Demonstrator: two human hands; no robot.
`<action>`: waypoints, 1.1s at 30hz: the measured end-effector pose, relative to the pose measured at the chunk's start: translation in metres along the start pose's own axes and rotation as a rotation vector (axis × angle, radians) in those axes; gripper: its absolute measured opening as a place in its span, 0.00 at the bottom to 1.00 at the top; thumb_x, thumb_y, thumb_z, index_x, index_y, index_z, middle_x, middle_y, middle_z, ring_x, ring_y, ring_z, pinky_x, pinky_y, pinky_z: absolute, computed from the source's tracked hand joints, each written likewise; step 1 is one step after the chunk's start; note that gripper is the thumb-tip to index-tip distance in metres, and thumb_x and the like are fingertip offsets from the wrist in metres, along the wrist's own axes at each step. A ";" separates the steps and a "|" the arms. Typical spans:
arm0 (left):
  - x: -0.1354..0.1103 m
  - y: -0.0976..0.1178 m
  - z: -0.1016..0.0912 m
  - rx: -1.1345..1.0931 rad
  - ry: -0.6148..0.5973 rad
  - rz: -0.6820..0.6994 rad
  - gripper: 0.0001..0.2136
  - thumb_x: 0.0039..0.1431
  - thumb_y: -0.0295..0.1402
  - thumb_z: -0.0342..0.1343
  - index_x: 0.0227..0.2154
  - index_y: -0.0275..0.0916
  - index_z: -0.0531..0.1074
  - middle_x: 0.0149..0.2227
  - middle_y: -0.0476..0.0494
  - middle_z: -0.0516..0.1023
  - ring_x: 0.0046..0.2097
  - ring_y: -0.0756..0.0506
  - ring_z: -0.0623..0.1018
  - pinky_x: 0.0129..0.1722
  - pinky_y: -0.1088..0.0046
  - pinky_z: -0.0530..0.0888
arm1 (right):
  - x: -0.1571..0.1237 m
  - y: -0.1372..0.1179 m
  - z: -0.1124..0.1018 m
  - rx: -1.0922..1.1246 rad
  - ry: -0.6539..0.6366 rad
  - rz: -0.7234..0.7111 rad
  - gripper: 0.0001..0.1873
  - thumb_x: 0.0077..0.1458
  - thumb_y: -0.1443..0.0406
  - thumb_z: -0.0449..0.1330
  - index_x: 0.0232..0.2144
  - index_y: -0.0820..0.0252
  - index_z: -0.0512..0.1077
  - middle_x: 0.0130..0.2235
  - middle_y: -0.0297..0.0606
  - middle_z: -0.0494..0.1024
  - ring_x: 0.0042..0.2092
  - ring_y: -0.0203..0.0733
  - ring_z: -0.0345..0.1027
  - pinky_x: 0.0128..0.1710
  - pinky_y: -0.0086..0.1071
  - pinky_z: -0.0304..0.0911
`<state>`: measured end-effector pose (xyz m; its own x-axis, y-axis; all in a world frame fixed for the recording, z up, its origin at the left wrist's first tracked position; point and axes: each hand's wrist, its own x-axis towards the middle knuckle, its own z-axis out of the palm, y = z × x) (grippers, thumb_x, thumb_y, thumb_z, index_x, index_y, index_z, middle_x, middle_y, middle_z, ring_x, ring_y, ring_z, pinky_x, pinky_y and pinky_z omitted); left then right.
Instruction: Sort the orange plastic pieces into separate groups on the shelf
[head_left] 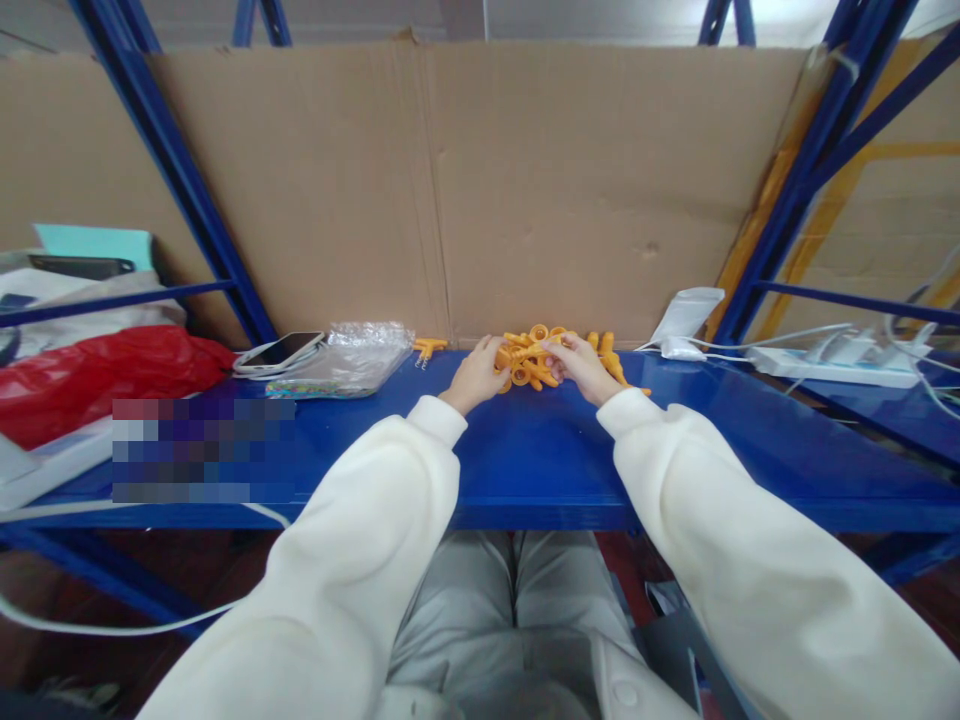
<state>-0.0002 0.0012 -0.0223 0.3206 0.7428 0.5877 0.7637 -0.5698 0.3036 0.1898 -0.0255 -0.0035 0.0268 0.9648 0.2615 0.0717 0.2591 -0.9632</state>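
A pile of orange plastic pieces [531,372], some with round ring-like ends, lies near the back of the blue shelf surface. At its left edge is my left hand [478,374], fingers curled and closed around an orange piece, though the grip is partly hidden. My right hand [584,366] reaches in from the right, its thumb and fingers pinched on another orange piece. More orange pieces [609,358] lie just beyond my right hand. To the left, apart from the pile, sits an orange piece with metal prongs [429,350].
A cardboard sheet [562,200] stands behind the blue shelf [540,460]. Left are a clear plastic bag [352,360], a phone with a white cable [289,350] and a red bag [112,370]. A white power strip [832,365] and a white packet [686,320] are right.
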 end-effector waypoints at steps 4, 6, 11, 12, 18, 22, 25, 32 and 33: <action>-0.001 0.005 -0.007 0.022 -0.016 -0.069 0.24 0.59 0.31 0.60 0.58 0.42 0.65 0.48 0.39 0.82 0.49 0.39 0.82 0.50 0.61 0.78 | -0.001 0.000 -0.001 0.028 -0.028 -0.010 0.18 0.56 0.53 0.67 0.29 0.54 0.63 0.24 0.28 0.69 0.20 0.30 0.59 0.21 0.27 0.56; 0.000 0.008 -0.010 0.016 0.026 -0.066 0.24 0.59 0.27 0.57 0.59 0.40 0.65 0.45 0.40 0.83 0.46 0.41 0.83 0.48 0.65 0.77 | -0.001 0.000 -0.001 0.037 -0.043 -0.012 0.18 0.56 0.52 0.66 0.30 0.55 0.65 0.25 0.29 0.71 0.21 0.31 0.60 0.22 0.28 0.57; 0.002 0.007 -0.013 -0.025 0.149 -0.007 0.25 0.60 0.21 0.51 0.61 0.36 0.64 0.44 0.41 0.82 0.45 0.43 0.82 0.50 0.68 0.76 | -0.001 -0.002 -0.002 0.026 -0.028 -0.006 0.18 0.58 0.47 0.63 0.32 0.54 0.67 0.26 0.30 0.72 0.21 0.31 0.61 0.22 0.29 0.58; 0.002 0.007 -0.013 -0.031 0.171 0.000 0.25 0.60 0.21 0.50 0.62 0.36 0.64 0.45 0.41 0.81 0.46 0.44 0.81 0.51 0.68 0.76 | -0.001 -0.002 -0.002 0.027 -0.019 -0.005 0.19 0.58 0.47 0.63 0.32 0.53 0.68 0.26 0.30 0.73 0.21 0.32 0.61 0.23 0.29 0.59; 0.000 0.004 -0.015 0.005 0.265 0.048 0.24 0.65 0.26 0.48 0.63 0.43 0.65 0.54 0.39 0.77 0.49 0.43 0.79 0.52 0.66 0.76 | 0.002 0.000 -0.004 0.070 -0.031 -0.002 0.21 0.57 0.45 0.63 0.30 0.53 0.68 0.28 0.32 0.75 0.23 0.33 0.64 0.26 0.30 0.61; 0.000 0.000 -0.015 0.028 0.309 0.086 0.22 0.68 0.30 0.47 0.63 0.45 0.66 0.56 0.39 0.75 0.51 0.44 0.77 0.52 0.66 0.75 | 0.004 0.000 -0.004 0.037 -0.041 0.003 0.26 0.57 0.39 0.59 0.28 0.54 0.65 0.25 0.31 0.72 0.22 0.33 0.60 0.23 0.29 0.57; 0.002 -0.004 -0.012 0.019 0.292 0.107 0.22 0.69 0.31 0.46 0.64 0.44 0.65 0.53 0.39 0.77 0.49 0.44 0.77 0.53 0.66 0.75 | 0.005 0.001 -0.004 0.052 -0.051 -0.005 0.28 0.55 0.38 0.60 0.25 0.54 0.62 0.21 0.29 0.67 0.20 0.31 0.57 0.23 0.28 0.55; 0.006 -0.010 -0.007 0.007 0.291 0.117 0.22 0.68 0.28 0.46 0.63 0.41 0.65 0.52 0.37 0.79 0.50 0.43 0.78 0.57 0.61 0.73 | 0.009 0.005 -0.008 -0.044 -0.047 -0.149 0.21 0.55 0.45 0.64 0.31 0.54 0.66 0.24 0.27 0.67 0.23 0.31 0.58 0.26 0.27 0.58; 0.006 -0.011 -0.007 0.005 0.289 0.116 0.22 0.68 0.28 0.46 0.63 0.41 0.65 0.54 0.36 0.78 0.51 0.42 0.78 0.58 0.61 0.73 | 0.010 0.005 -0.010 -0.093 -0.038 -0.203 0.19 0.55 0.48 0.65 0.33 0.54 0.67 0.26 0.27 0.69 0.26 0.32 0.61 0.29 0.28 0.60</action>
<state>-0.0104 0.0095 -0.0168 0.2336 0.5419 0.8074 0.7340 -0.6428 0.2190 0.2001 -0.0153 -0.0057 -0.0346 0.8948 0.4451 0.1634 0.4444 -0.8808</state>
